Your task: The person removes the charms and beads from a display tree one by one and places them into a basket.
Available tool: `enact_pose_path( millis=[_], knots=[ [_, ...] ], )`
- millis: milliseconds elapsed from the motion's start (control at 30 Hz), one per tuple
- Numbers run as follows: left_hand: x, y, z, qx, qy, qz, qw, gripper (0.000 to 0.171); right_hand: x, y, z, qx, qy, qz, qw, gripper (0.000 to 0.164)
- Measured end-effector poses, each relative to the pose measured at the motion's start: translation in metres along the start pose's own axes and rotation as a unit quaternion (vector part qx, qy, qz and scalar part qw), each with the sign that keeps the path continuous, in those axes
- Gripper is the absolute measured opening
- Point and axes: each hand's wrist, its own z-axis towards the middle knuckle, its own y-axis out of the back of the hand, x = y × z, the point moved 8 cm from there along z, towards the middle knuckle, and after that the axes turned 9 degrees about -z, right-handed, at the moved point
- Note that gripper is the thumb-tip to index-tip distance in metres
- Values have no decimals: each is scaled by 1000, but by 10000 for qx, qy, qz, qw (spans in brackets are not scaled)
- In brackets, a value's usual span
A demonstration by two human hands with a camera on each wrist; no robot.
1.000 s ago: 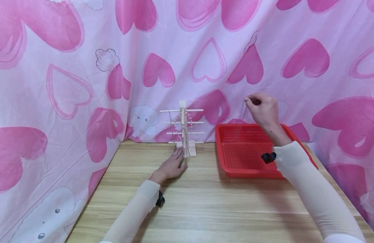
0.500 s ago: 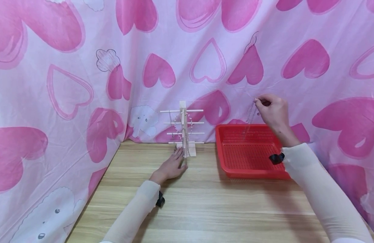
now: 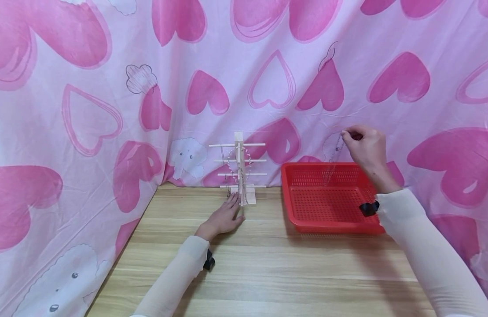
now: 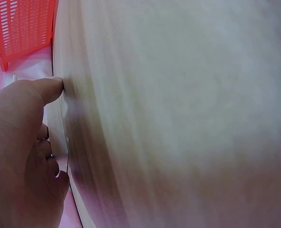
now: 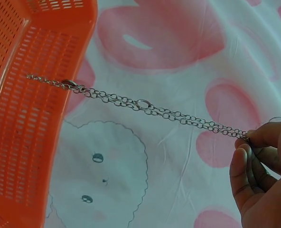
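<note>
My right hand (image 3: 366, 145) pinches a silver chain necklace (image 3: 334, 160) between thumb and fingertips. In the right wrist view the doubled chain (image 5: 178, 117) has small links and a few larger rings, and it dangles over the red basket. My left hand (image 3: 224, 215) lies low on the table, its fingers stretched out to the base of a wooden jewelry stand (image 3: 239, 136). On the stand's pegs hang a beaded necklace (image 3: 249, 163) and some thin chains. The left wrist view shows the thumb (image 4: 48, 89) extended; the other fingertips are partly hidden.
A red perforated basket (image 3: 327, 229) sits on the wooden table (image 3: 267, 264), right of the stand. Pink heart-patterned cloth (image 3: 208, 90) hangs behind and along both sides of the table.
My right hand has moved to the right and slightly down, carrying the dangling chain necklace along above the basket. The left hand has stayed at the stand's base.
</note>
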Motion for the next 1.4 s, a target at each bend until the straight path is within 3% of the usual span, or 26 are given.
enact_pose_path(
  millis=[533, 967, 1400],
  knots=[
    [3, 2, 1, 11, -66, -93, 9999, 78, -21, 6, 2, 30, -193, -150, 9997, 22],
    [10, -1, 3, 97, -39, -176, 9998, 65, -46, 6, 0, 103, -459, -346, 9983, 26],
    [14, -3, 5, 132, -112, 183, 9997, 64, -76, 2, -3, 426, -935, -571, 9931, 34]
  ],
)
